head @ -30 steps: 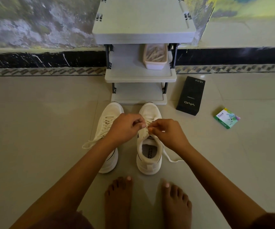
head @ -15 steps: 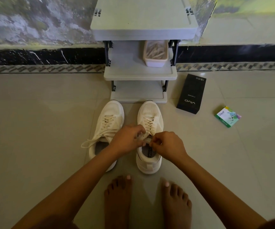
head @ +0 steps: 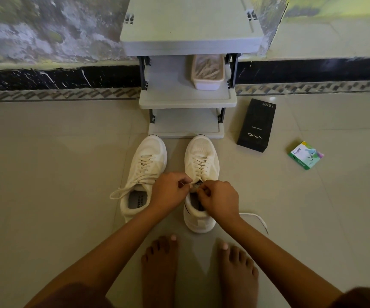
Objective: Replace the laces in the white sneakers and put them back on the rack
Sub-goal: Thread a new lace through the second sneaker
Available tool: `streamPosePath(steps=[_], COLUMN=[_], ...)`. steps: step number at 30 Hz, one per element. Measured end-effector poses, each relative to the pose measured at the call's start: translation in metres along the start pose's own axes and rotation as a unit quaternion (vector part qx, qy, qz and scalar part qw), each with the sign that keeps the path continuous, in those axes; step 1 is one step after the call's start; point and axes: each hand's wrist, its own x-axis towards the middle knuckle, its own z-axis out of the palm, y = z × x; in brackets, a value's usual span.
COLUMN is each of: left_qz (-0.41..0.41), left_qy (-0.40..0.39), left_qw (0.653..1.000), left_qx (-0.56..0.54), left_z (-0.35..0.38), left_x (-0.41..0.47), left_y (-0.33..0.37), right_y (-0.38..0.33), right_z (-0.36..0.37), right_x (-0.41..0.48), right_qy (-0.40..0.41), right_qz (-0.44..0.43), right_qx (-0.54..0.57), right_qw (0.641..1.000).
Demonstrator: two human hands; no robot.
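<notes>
The white low-top sneaker (head: 200,150) on the person's right side is stood upright on the pale tiled floor (head: 46,174), toe directed toward the rack and heel toward the person. Its cream flat lace (head: 199,166) is threaded in crossings up the eyelets. At the top of the tongue the lace is pinched by both hands. The left hand (head: 170,192) is closed with thumb and forefinger on a strand, the other fingers curled. The right hand (head: 220,201) is held over the shoe opening, its fingertips closed on the lace at the same spot. The fingertips of the two hands are nearly touching. One free lace end (head: 255,218) is laid on the floor to the right of the heel.

The second white low-top sneaker (head: 149,147) is stood just beside the first, on its left and roughly parallel. It is laced, and a loose strand (head: 117,193) is trailed over its outer side.

The grey plastic three-tier rack (head: 188,101) is set against the wall, just beyond both toes. On its middle shelf a pale rectangular plastic tub (head: 207,83) is placed at the right; its light, stick-like contents cannot be identified.

A black rectangular carton with white lettering (head: 256,125) is laid on the floor to the right of the rack. A small green-and-white carton (head: 305,154) is laid further right. Two bare feet (head: 159,263) are planted near the sneakers' heels.
</notes>
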Motion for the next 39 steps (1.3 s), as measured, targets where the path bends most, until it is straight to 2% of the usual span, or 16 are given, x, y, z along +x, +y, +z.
streamPosePath(steps=[6, 17, 20, 28, 39], left_qz=[-0.017, -0.015, -0.014, 0.001, -0.01], left_qy=[-0.002, -0.006, -0.012, -0.079, -0.038], left_qw=[0.999, 0.999, 0.999, 0.996, 0.997], left_qx=[-0.03, -0.043, -0.049, -0.035, -0.067], left_z=[0.0, 0.002, 0.002, -0.008, -0.004], left_x=[0.001, 0.002, 0.002, 0.008, 0.005], left_y=[-0.003, -0.003, -0.002, 0.001, -0.002], right_y=[-0.001, -0.009, -0.01, -0.011, -0.008], right_z=[0.005, 0.011, 0.01, 0.008, 0.01], right_x=[-0.001, -0.003, -0.003, 0.0, -0.001], right_qy=[0.023, 0.059, 0.044, 0.039, 0.069], right_qz=[0.023, 0.078, 0.072, 0.006, 0.022], right_qx=[0.051, 0.06, 0.063, -0.018, -0.012], right_qw=[0.998, 0.993, 0.994, 0.999, 0.997])
